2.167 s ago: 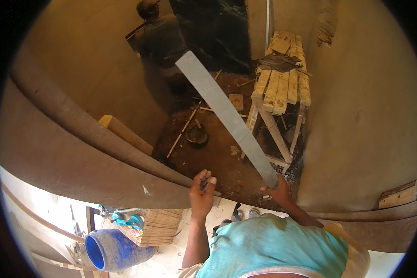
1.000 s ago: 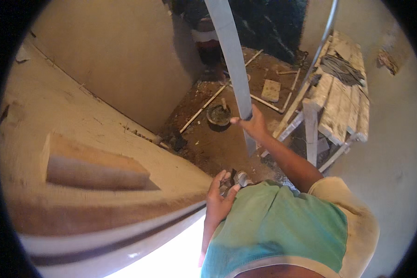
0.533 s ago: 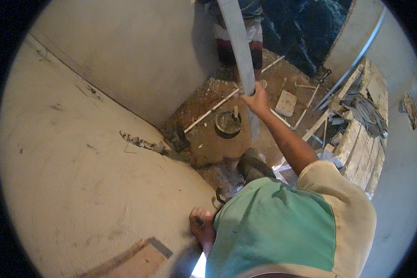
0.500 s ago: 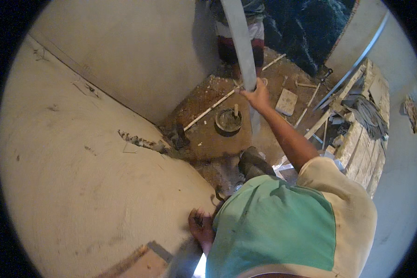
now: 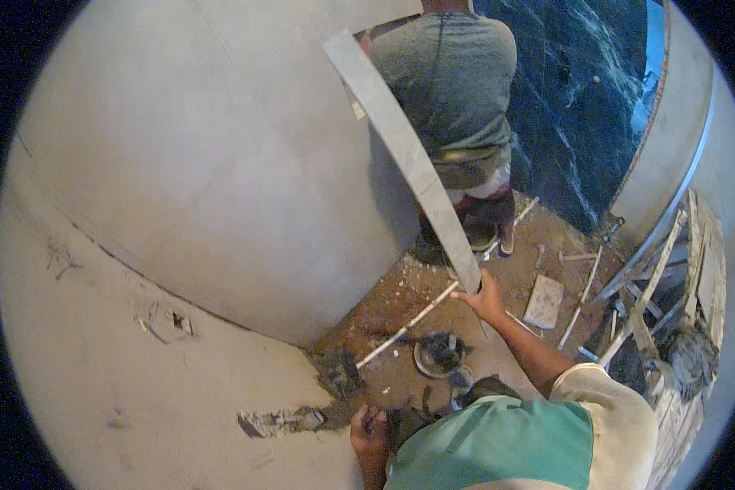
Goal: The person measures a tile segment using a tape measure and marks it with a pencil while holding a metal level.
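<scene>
My right hand (image 5: 487,300) grips the lower part of a long, flat grey straightedge (image 5: 408,151). The bar slants up and to the left, its upper end in front of the pale wall. Low beside that wall, my left hand (image 5: 369,430) has its fingers curled in; whatever lies inside them is hidden. On the floor between my hands stands a round dark basin (image 5: 439,354) with dark material in it. Past the bar, another person (image 5: 445,90) in a grey shirt stands with their back to me, partly covered by it.
A pale pole (image 5: 404,328) lies across the dirt floor, left of the bar's lower end. To the right are a flat board (image 5: 544,300), a hammer-like tool (image 5: 577,257) and stacked rough planks (image 5: 684,416). Dark blue sheeting (image 5: 572,106) hangs behind. The left wall has a ragged gap (image 5: 278,421).
My view has tipped upward, bringing the other person's back and the bar's upper end into sight. The straightedge leans further left, still in my right hand. My left hand remains curled.
</scene>
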### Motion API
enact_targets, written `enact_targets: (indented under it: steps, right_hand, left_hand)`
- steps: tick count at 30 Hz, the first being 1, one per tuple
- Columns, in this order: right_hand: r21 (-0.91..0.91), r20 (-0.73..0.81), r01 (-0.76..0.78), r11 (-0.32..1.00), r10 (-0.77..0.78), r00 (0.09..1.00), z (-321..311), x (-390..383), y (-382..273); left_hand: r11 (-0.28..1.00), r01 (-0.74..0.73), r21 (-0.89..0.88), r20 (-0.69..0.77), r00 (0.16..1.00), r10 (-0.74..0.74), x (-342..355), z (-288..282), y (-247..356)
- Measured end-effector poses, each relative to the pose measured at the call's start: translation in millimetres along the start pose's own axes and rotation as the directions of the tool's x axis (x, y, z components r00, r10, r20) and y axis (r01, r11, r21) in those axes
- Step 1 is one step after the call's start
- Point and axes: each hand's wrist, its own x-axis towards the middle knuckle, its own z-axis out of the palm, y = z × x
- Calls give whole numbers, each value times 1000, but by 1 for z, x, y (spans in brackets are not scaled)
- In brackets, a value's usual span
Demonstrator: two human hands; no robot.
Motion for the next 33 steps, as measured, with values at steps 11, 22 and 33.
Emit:
enact_targets:
  steps: [11, 22, 33]
  right_hand:
    - [17, 77, -3, 1000, 1, 997, 42, 139, 18]
    - [86, -56, -119, 989, 124, 991, 152, 263, 32]
    - [109, -70, -97, 989, 105, 992, 259, 387, 58]
  left_hand:
    - [962, -262, 77, 189, 951, 244, 236, 118, 156]
    - [407, -824, 394, 42, 459, 888, 551, 91, 331]
    - [-261, -509, 820, 259, -76, 963, 769, 136, 378]
